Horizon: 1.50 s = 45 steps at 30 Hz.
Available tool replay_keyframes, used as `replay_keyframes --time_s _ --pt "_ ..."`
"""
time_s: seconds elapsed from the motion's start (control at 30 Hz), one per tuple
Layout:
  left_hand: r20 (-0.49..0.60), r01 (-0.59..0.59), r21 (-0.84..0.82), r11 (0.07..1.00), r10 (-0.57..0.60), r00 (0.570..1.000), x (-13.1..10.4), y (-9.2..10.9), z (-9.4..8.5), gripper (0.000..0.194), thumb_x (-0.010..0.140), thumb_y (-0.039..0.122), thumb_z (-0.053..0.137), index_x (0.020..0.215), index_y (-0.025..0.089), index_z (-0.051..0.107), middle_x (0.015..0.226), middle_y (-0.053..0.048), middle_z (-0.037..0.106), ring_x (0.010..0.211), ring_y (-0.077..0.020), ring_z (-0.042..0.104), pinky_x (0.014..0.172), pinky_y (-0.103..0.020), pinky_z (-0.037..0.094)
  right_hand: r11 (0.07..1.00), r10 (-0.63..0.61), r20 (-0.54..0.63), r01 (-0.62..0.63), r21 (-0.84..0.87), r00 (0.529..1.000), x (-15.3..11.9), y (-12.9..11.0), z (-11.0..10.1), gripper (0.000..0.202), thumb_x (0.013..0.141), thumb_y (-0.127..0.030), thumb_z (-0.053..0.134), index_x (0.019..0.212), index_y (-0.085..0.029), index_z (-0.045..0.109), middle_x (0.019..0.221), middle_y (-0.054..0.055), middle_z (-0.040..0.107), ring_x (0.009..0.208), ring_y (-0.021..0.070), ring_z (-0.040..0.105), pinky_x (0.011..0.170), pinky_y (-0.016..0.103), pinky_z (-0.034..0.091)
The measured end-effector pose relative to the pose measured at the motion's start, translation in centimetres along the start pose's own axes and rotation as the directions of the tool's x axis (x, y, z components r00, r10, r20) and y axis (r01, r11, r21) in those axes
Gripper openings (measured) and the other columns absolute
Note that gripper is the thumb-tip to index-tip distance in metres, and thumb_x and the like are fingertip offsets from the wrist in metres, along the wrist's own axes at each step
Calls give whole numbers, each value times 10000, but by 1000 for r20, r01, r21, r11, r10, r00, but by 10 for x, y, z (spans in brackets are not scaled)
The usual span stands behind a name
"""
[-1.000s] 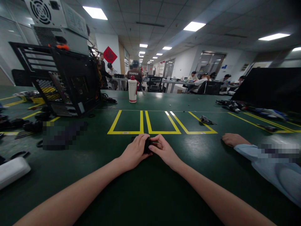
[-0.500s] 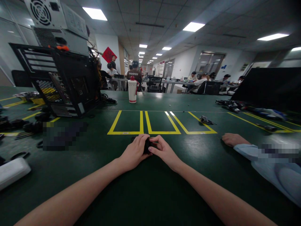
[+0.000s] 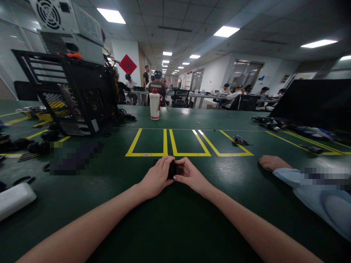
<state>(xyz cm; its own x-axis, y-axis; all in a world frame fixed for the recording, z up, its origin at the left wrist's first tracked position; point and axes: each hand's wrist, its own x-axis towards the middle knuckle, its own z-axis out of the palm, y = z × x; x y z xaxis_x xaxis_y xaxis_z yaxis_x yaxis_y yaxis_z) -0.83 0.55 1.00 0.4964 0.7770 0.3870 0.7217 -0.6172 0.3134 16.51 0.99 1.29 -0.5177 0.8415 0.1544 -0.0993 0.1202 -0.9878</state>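
Head view: both hands, narrowly curled, hold a partly hidden black object between them.

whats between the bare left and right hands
In the head view, a small black object, mostly hidden, sits between the bare left hand and bare right hand, touched by both.

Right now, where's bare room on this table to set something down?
Between the right hand and the co-worker's hand, and inside the yellow frame beyond the left hand. Crowded: the left side, with the black case and dark items, and far right, with cables by the black panel.
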Motion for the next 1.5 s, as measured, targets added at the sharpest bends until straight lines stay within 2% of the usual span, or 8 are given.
replay_keyframes --time_s 0.2,0.37,0.6,0.8,0.9,1.03,1.23,1.5 --pt "-45 -46 9 999 47 998 1 1 2 593 742 270 580 1212 206 225 1204 -95 390 1124 -252 421 895 -422 417 1000 8 -87 -9 -14 996 3 4 3 223 721 -224 588 906 -226 461 958 6 529 890 167 560 772 353 466" --pt "-29 -26 -2 1000 26 999 1 2 0 598 745 276 578 1217 227 214 1218 -81 389 1110 -248 436 857 -423 445 999 28 -78 -31 -35 997 3 3 1 293 720 -199 586 987 -232 469 1061 28 513 1022 194 512 852 384 432" --pt "13 20 11 1000 -20 1000 0 1 -1 648 725 221 583 1233 248 182 1256 -77 357 1142 -253 408 890 -430 412 1000 -1 18 1 14 1000 1 3 -2 391 638 -100 652 930 -225 423 1063 9 492 1057 165 493 929 359 396" --pt "-11 -9 -14 1000 9 1000 0 3 -1 602 751 278 570 1224 233 201 1234 -84 376 1126 -252 422 869 -428 432 997 37 -85 -42 -59 996 -1 -4 4 202 738 -243 568 903 -223 453 982 10 518 937 168 546 812 358 466" --pt "-18 -14 -12 1000 13 1000 1 2 -1 596 753 288 569 1221 239 204 1226 -85 381 1125 -256 424 865 -441 433 994 44 -118 -55 -94 992 1 -4 4 225 741 -245 561 944 -222 468 1018 18 517 938 169 543 811 353 465" --pt "-21 -23 -4 1000 23 1000 1 1 0 605 746 281 581 1218 224 207 1225 -83 383 1123 -243 424 882 -420 427 993 62 -74 -69 -98 995 3 -1 -1 280 732 -222 570 991 -215 462 1060 31 513 1008 180 516 852 370 443" --pt "-13 -12 9 1000 12 1000 0 1 -1 635 718 220 601 1220 213 213 1230 -90 380 1137 -247 406 901 -411 408 998 -35 1 35 -47 999 0 1 -2 349 663 -153 637 926 -225 419 1094 19 446 1075 166 474 932 361 388" --pt "-32 -27 -22 999 26 999 2 -1 1 599 744 309 585 1214 217 225 1218 -93 385 1150 -253 392 900 -422 404 992 14 -83 -24 -126 996 0 -2 3 212 740 -219 551 909 -221 424 983 16 481 928 168 535 792 350 468"
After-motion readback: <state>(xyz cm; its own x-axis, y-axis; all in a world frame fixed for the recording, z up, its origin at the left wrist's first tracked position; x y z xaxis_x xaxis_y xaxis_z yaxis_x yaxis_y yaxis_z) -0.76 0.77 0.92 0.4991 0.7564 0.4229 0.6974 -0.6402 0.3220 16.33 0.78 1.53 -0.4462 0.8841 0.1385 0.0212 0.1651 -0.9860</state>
